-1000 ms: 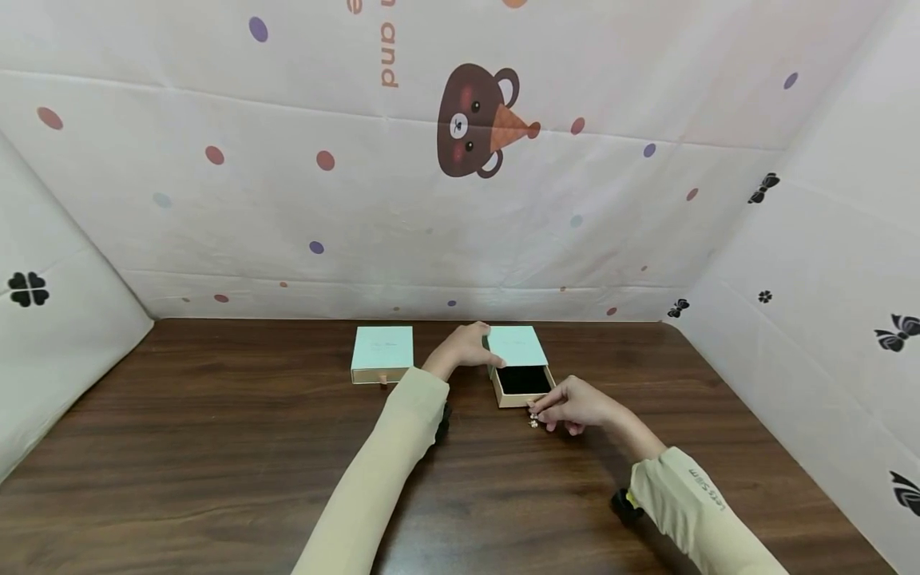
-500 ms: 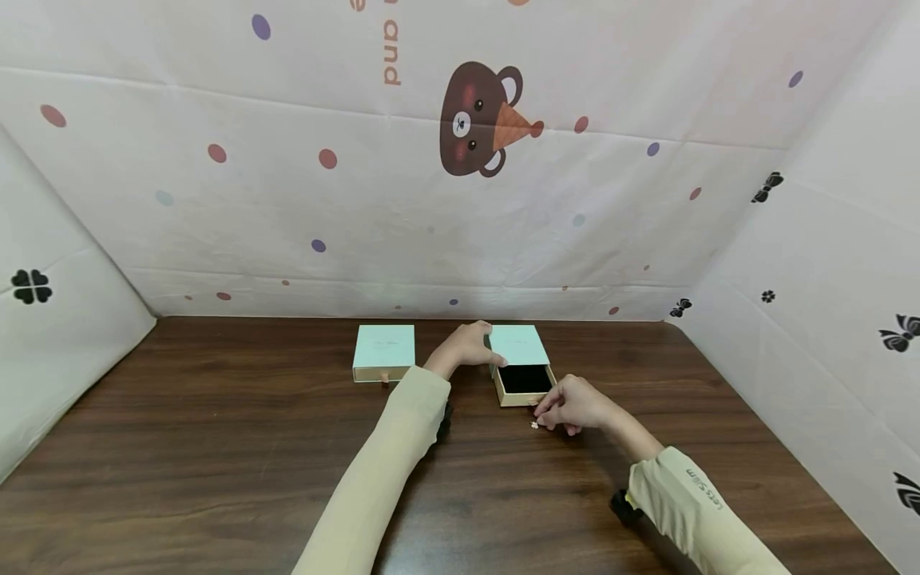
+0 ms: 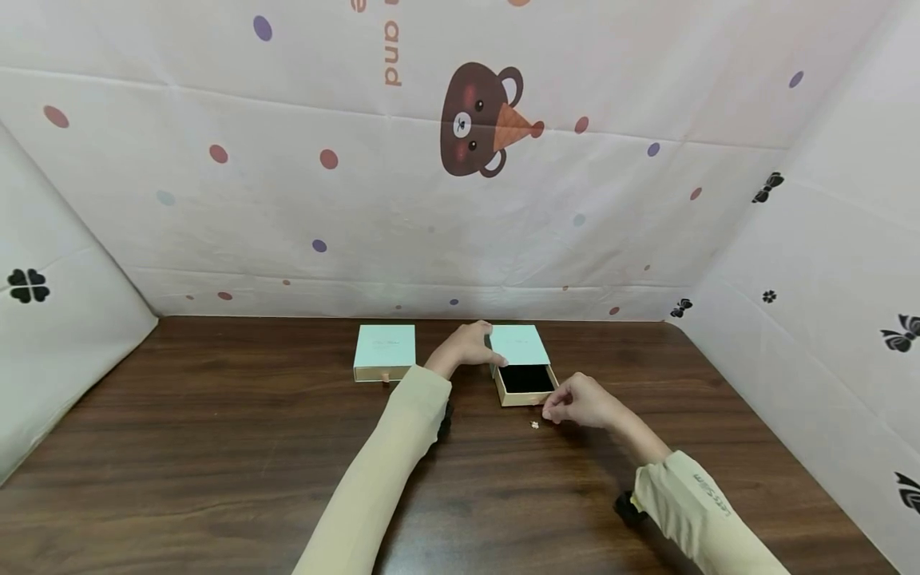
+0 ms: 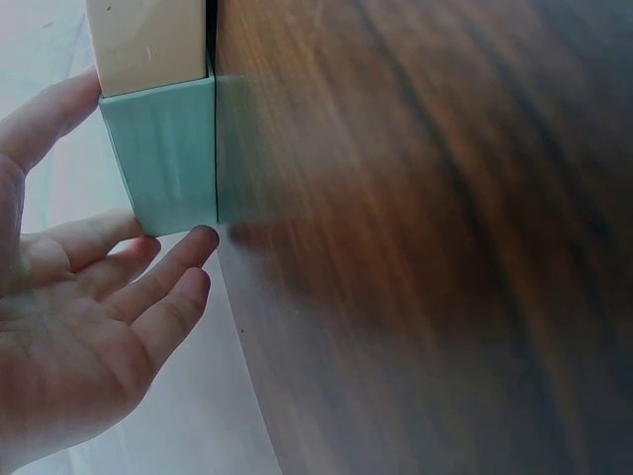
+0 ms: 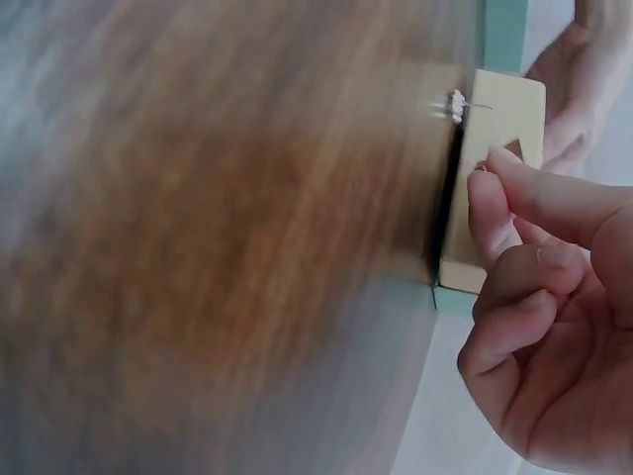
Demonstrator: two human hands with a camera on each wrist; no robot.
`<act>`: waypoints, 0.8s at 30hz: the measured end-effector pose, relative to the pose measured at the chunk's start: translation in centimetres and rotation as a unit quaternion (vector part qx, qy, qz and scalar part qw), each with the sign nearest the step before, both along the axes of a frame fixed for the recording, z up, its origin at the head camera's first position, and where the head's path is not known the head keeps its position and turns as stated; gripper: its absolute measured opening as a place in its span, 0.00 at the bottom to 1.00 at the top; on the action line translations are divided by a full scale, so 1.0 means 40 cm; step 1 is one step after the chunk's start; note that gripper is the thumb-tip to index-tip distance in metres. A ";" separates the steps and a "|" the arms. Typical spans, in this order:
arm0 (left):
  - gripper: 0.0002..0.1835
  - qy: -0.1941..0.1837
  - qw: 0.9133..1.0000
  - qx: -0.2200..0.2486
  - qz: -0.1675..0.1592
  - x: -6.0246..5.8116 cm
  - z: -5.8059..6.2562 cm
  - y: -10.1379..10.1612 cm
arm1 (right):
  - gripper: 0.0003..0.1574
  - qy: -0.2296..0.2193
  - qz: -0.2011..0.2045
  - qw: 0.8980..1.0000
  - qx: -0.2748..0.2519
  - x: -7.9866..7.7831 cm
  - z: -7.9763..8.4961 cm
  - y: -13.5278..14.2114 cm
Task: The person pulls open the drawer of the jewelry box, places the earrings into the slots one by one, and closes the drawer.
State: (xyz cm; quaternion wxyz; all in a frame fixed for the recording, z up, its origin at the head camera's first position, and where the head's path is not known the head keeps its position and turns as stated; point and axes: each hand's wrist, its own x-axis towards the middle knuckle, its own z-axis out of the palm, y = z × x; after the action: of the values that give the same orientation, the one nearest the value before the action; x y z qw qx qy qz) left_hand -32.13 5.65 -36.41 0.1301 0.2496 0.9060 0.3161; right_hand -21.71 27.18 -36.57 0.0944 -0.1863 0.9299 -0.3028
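Observation:
My left hand (image 3: 465, 347) holds the mint-green sleeve of a small drawer box (image 3: 519, 343), thumb by its front edge and fingers toward the back. The box's cream drawer (image 3: 528, 398) is pulled out and shows a black lining. In the right wrist view, my right hand (image 5: 554, 297) pinches a tiny shiny earring between thumb and index finger, mostly hidden by the fingertips. This hand is just in front of the drawer's right corner. A white flower-like stud earring (image 3: 535, 425) lies on the table before the drawer; its thin post shows in the right wrist view.
A second mint-green drawer box (image 3: 385, 346), its drawer pushed in, stands to the left of my left hand. Both boxes are near the back edge of the brown wooden table (image 3: 216, 447). A printed white cloth (image 3: 388, 208) hangs behind.
My right hand has drawn slightly right, away from the stud earring, which stays on the table and shows more clearly. The left hand still holds the box in place.

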 end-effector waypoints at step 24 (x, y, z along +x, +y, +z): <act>0.41 0.000 1.000 -0.006 -0.004 0.000 0.001 0.002 | 0.13 -0.039 -0.025 0.995 -0.086 -0.001 0.032 0.047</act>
State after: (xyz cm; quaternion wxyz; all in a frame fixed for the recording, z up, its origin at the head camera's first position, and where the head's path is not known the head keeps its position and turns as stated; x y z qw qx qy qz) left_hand -32.12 5.71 -36.35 0.1324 0.2521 0.9070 0.3102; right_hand -21.77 29.05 -35.28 0.1065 -0.1587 0.9005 -0.3905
